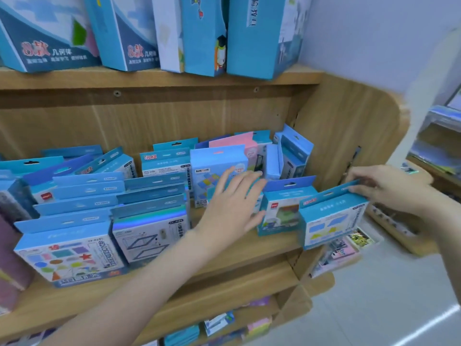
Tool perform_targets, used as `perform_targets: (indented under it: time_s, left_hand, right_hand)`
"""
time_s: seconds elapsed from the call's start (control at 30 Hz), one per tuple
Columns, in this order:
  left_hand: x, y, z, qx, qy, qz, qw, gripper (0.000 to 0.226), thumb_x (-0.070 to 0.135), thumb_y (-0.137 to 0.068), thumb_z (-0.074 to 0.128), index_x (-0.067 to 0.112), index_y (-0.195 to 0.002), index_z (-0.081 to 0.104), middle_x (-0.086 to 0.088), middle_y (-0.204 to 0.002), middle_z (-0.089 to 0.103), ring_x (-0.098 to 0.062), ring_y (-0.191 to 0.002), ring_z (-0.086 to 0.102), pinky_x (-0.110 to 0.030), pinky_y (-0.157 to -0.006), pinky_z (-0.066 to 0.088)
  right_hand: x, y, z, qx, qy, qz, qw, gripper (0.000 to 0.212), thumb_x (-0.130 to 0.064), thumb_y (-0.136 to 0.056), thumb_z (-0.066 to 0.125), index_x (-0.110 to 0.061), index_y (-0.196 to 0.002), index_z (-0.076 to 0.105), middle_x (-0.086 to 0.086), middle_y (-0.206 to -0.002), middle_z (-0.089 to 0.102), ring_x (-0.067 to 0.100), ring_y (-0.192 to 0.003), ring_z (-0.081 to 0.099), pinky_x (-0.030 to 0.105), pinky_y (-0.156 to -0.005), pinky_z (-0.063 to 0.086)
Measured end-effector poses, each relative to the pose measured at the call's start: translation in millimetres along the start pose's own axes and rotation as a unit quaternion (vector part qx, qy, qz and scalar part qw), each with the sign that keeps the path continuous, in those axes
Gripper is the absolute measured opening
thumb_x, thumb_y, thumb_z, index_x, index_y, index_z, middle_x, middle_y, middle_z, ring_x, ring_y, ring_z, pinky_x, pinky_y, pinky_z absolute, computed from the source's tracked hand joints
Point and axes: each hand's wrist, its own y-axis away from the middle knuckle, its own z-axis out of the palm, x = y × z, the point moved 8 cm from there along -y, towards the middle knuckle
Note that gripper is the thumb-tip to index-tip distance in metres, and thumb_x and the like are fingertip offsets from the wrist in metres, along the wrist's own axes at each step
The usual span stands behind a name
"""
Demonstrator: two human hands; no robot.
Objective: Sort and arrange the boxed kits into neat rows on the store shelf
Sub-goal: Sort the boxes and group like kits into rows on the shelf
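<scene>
Several blue boxed kits stand in rows on the wooden middle shelf (262, 248). My right hand (389, 188) pinches the hang tab of one blue kit (331, 221), held tilted just off the shelf's right front corner. My left hand (232, 203) reaches in with fingers spread, its fingertips against a blue kit with coloured squares (212, 176), which stands upright. A kit with a red logo (282, 211) stands between my two hands. At front left stand a shapes kit (69, 255) and a frames kit (147, 236).
Tall blue boxes (124, 33) line the upper shelf. The shelf's rounded wooden side panel (354, 136) rises on the right. More small goods lie on the lower shelves (219, 323) and beside the unit (349, 245). Purple packs (10, 258) sit at far left.
</scene>
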Motion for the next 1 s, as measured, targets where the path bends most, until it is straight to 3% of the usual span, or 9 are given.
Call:
perform_targets:
  time_s: [0.1,0.2,0.3,0.43,0.6,0.7,0.87,1.0]
  left_hand:
    - [3.1,-38.8,24.7,-0.106,-0.010,-0.038,0.994,0.069,0.053,-0.078,0.062,0.008,-0.128,0.045,-0.006,-0.123,0.055,-0.025,-0.118,0.047,-0.041,-0.108,0.009]
    - [0.1,-52.7,42.9,-0.166,-0.005,-0.059,0.984,0.057,0.055,-0.080,0.059,0.016,-0.121,0.048,-0.002,-0.112,0.060,-0.022,-0.109,0.049,-0.036,-0.101,0.020]
    - [-0.9,-52.7,45.0,-0.164,0.013,-0.056,0.985,0.051,0.051,-0.082,0.060,0.016,-0.118,0.050,-0.002,-0.103,0.064,-0.024,-0.103,0.050,-0.035,-0.095,0.028]
    - [-13.1,-38.8,39.3,-0.157,0.019,-0.068,0.985,0.046,0.047,-0.085,0.057,0.014,-0.115,0.049,-0.004,-0.111,0.061,-0.023,-0.110,0.045,-0.034,-0.089,0.032]
    - [-32.2,-18.3,31.3,-0.137,-0.005,-0.075,0.988,0.055,0.049,-0.087,0.050,0.014,-0.129,0.041,0.000,-0.117,0.056,-0.020,-0.114,0.038,-0.031,-0.097,0.028]
    - [-32.7,-14.8,31.3,-0.132,-0.004,-0.066,0.989,0.057,0.049,-0.089,0.047,0.014,-0.133,0.038,0.000,-0.127,0.048,-0.019,-0.118,0.036,-0.030,-0.099,0.024]
    - [-33.0,-13.2,30.8,-0.142,0.029,-0.047,0.988,0.057,0.049,-0.090,0.047,0.013,-0.133,0.037,0.000,-0.131,0.042,-0.019,-0.120,0.034,-0.028,-0.101,0.019]
    - [-41.8,-11.7,29.5,-0.151,0.046,-0.052,0.986,0.056,0.049,-0.090,0.048,0.010,-0.130,0.040,-0.003,-0.128,0.045,-0.021,-0.120,0.034,-0.029,-0.102,0.017]
  right_hand:
    - [7.6,-1.9,-6.7,0.017,0.054,0.012,0.998,0.014,-0.015,-0.089,0.055,-0.022,-0.078,0.051,-0.008,-0.079,0.054,0.020,-0.080,0.053,0.025,-0.062,0.032]
    - [8.1,-7.2,-4.7,0.052,0.081,0.014,0.995,0.010,-0.013,-0.090,0.052,-0.009,-0.091,0.061,-0.004,-0.079,0.045,0.027,-0.093,0.055,0.029,-0.073,0.036]
    - [8.6,-13.3,2.1,0.045,0.112,0.030,0.992,0.015,-0.016,-0.092,0.048,-0.009,-0.097,0.060,0.008,-0.096,0.061,0.028,-0.094,0.057,0.038,-0.079,0.047]
    - [2.3,-20.4,5.7,0.039,0.110,0.023,0.993,0.012,-0.018,-0.093,0.047,-0.013,-0.093,0.058,0.010,-0.100,0.064,0.028,-0.094,0.057,0.038,-0.079,0.048]
    - [-10.3,-35.0,7.1,0.028,0.101,-0.001,0.994,0.008,-0.015,-0.091,0.051,-0.015,-0.097,0.055,0.008,-0.096,0.066,0.027,-0.092,0.060,0.033,-0.071,0.045]
    - [-9.0,-49.2,6.3,0.001,0.096,0.005,0.995,0.007,-0.011,-0.089,0.053,-0.017,-0.086,0.049,0.008,-0.091,0.063,0.025,-0.086,0.059,0.036,-0.072,0.048]
    - [-10.8,-72.5,-0.5,-0.038,0.105,0.015,0.994,0.021,-0.004,-0.087,0.051,-0.017,-0.072,0.043,-0.001,-0.073,0.048,0.024,-0.081,0.052,0.028,-0.060,0.037]
    - [-16.9,-85.1,0.4,-0.033,0.129,-0.001,0.991,0.018,-0.001,-0.085,0.050,-0.014,-0.076,0.045,0.004,-0.079,0.052,0.026,-0.079,0.054,0.029,-0.057,0.037]
